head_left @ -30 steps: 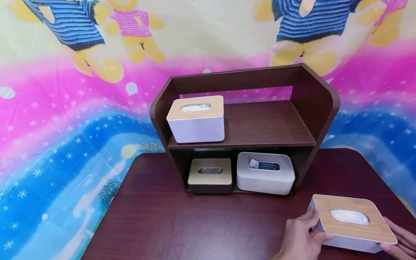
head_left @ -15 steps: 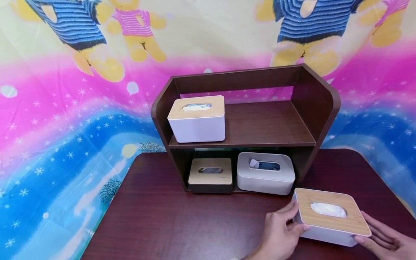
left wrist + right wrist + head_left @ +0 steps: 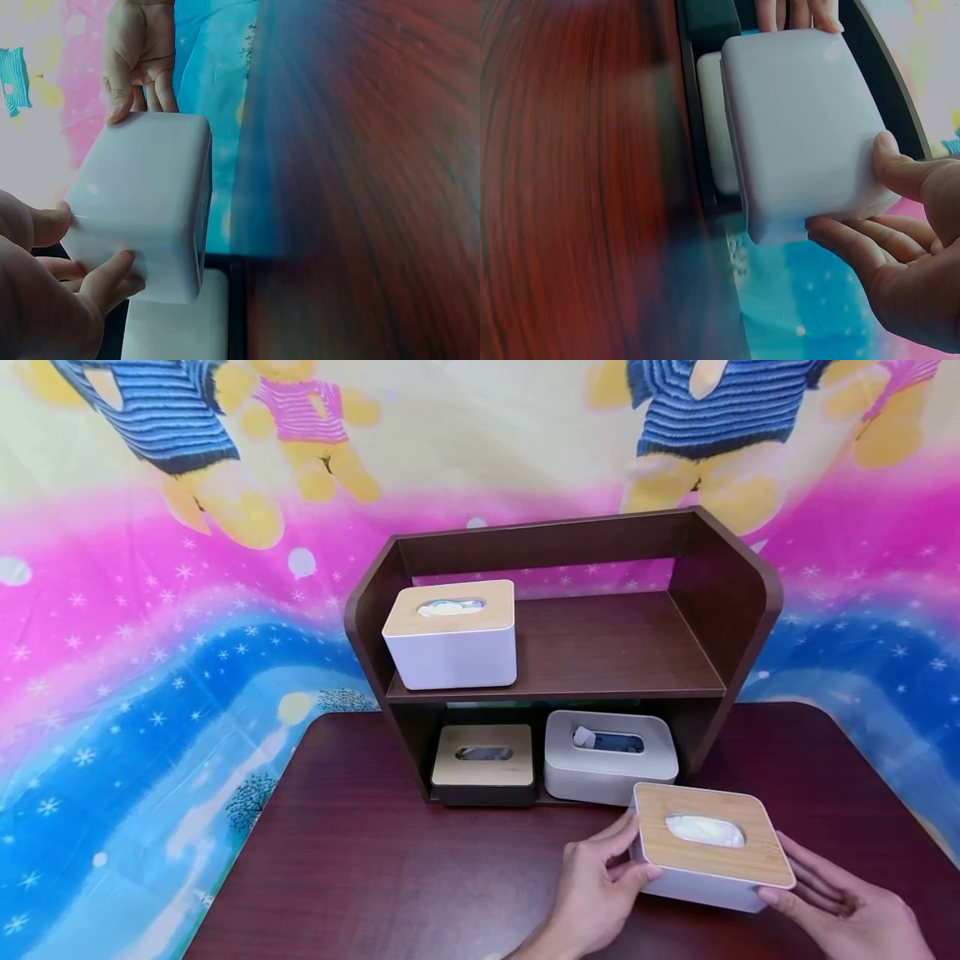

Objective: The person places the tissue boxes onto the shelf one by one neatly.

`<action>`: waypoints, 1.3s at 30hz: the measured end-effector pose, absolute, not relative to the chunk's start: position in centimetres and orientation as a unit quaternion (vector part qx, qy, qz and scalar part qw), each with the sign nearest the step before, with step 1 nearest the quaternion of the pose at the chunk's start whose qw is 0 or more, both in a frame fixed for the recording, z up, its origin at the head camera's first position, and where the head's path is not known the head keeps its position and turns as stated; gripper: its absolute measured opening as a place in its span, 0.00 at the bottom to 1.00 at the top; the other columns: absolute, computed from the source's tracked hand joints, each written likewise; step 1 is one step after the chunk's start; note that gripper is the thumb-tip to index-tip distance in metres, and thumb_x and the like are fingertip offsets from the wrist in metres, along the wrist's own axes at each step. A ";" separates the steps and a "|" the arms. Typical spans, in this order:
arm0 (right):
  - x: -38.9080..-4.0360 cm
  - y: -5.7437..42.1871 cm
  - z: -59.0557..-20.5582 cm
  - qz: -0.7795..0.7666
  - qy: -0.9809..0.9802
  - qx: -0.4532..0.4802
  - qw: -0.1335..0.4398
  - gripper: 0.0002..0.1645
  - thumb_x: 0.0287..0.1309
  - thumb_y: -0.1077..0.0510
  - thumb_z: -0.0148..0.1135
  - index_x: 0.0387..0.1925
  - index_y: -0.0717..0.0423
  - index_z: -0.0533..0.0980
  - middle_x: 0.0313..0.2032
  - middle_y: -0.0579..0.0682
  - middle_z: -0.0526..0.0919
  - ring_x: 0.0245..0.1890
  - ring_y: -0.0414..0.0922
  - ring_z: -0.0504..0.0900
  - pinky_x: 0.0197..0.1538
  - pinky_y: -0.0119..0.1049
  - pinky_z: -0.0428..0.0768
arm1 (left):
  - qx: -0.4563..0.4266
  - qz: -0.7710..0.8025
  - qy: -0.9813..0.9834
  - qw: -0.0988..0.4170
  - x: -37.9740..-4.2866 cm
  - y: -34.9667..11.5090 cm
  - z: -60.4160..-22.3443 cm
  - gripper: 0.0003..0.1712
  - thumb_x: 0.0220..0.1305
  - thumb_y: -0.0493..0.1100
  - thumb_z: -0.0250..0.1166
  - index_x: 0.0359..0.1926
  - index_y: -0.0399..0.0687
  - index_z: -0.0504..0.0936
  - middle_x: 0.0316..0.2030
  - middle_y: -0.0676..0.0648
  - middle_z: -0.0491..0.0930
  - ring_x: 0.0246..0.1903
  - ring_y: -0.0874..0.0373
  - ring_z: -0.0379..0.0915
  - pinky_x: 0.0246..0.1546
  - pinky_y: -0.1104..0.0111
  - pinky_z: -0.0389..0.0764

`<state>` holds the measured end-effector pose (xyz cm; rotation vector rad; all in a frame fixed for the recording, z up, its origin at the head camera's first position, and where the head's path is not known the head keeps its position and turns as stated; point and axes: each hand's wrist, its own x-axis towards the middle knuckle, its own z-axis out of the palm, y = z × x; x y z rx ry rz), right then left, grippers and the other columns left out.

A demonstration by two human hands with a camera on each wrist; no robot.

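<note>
Between my two hands is a white tissue box (image 3: 712,835) with a light wooden lid and an oval slot showing white tissue. My left hand (image 3: 596,889) grips its left end, thumb at the near left corner. At the opposite end my right hand (image 3: 843,893) grips it, thumb on the near right corner. Both wrist views show the box's plain white side, with the left hand (image 3: 67,277) and right hand (image 3: 900,240) at its two ends. The held box overlaps the front corner of a grey tissue box (image 3: 607,760) in the head view.
A dark brown two-tier shelf (image 3: 558,693) stands on the reddish-brown table (image 3: 337,860). On its upper tier, left, sits a taller white tissue box (image 3: 453,656) with a wooden lid. Below it is a black tissue box (image 3: 483,764) with a wooden lid. A printed cloth (image 3: 150,652) hangs behind.
Both hands have carried the wooden-lidded white tissue box leftward and slightly toward the shelf, from the right side of the table. The shelf and its boxes have stayed put.
</note>
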<state>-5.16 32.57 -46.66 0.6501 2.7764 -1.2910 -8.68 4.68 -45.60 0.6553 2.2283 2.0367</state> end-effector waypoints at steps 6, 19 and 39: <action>-5.4 30.3 -45.2 -0.414 0.891 0.189 0.016 0.59 0.57 0.37 0.81 0.79 0.60 0.66 0.66 0.68 0.76 0.44 0.46 0.95 0.33 0.25 0.88 | 0.175 0.668 0.722 0.045 -9.0 2.5 -45.4 0.33 0.69 0.38 0.74 0.73 0.42 0.76 0.75 0.44 0.73 0.71 0.61 0.70 0.57 0.75 0.83; -6.0 25.9 -43.8 -0.439 0.891 0.117 0.014 0.54 0.59 0.41 0.81 0.78 0.59 0.68 0.68 0.67 0.78 0.58 0.49 0.89 0.44 0.35 0.92 | 0.146 0.671 0.725 0.051 -9.2 -1.6 -45.2 0.34 0.70 0.43 0.74 0.73 0.42 0.76 0.76 0.39 0.71 0.75 0.52 0.67 0.59 0.71 0.84; -6.2 22.0 -41.5 -0.428 0.890 0.008 -0.154 0.41 0.56 0.54 0.84 0.70 0.51 0.79 0.61 0.58 0.87 0.46 0.11 0.78 0.38 0.12 0.81 | 0.142 0.678 0.720 -0.032 -9.1 -4.8 -43.0 0.31 0.68 0.41 0.75 0.68 0.35 0.80 0.70 0.39 0.78 0.72 0.48 0.73 0.67 0.74 0.76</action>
